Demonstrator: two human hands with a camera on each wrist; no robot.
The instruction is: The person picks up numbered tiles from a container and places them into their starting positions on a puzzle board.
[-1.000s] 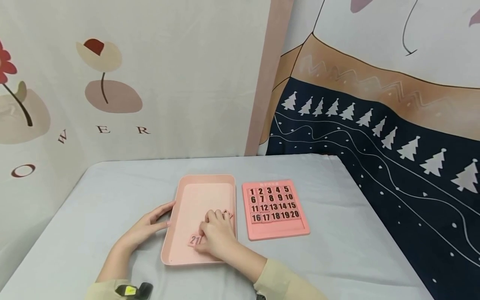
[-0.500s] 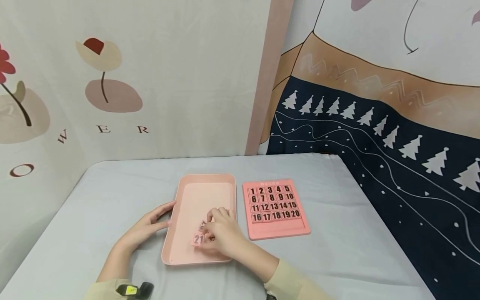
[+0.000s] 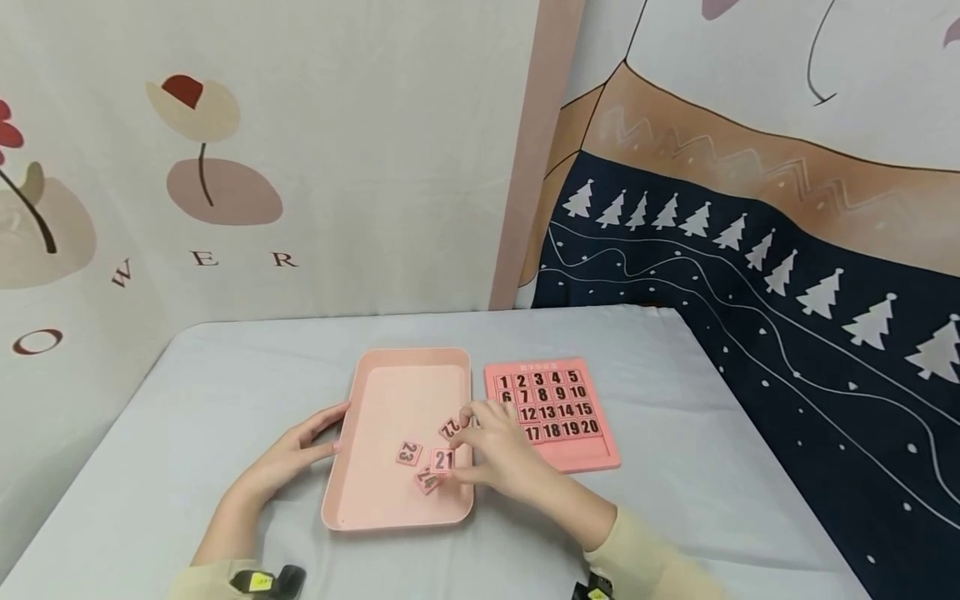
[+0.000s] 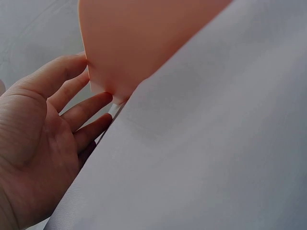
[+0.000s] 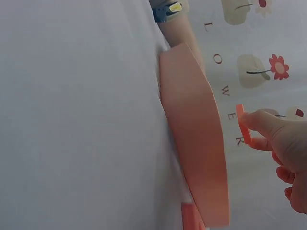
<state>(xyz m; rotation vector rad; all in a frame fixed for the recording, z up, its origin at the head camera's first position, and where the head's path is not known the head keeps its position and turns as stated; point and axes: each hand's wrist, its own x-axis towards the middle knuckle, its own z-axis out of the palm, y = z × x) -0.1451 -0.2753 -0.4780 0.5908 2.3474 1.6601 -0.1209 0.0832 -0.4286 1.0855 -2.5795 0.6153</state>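
My right hand [image 3: 502,450] pinches a pink number tile [image 3: 442,461] marked 21 between thumb and finger, raised over the right side of the pink tray [image 3: 397,383]. In the right wrist view that tile [image 5: 243,124] shows edge-on, above the tray wall. Loose in the tray lie a tile marked 23 [image 3: 408,453], one marked 22 [image 3: 450,428] and another tile [image 3: 427,481] partly covered by the 21. My left hand [image 3: 296,446] rests at the tray's left side, fingertips on its outer wall; its fingers [image 4: 86,112] spread loosely in the left wrist view.
Right of the tray lies a pink number board [image 3: 577,459] with rows of tiles from 1 to 20 and a bare strip along its bottom. My right hand overlaps its left edge. A white cloth [image 3: 675,517] covers the table; printed curtains [image 3: 375,167] hang behind.
My right hand has lifted the 21 tile from the tray floor and moved right with it, uncovering the tiles beneath. My left hand stays at the tray.
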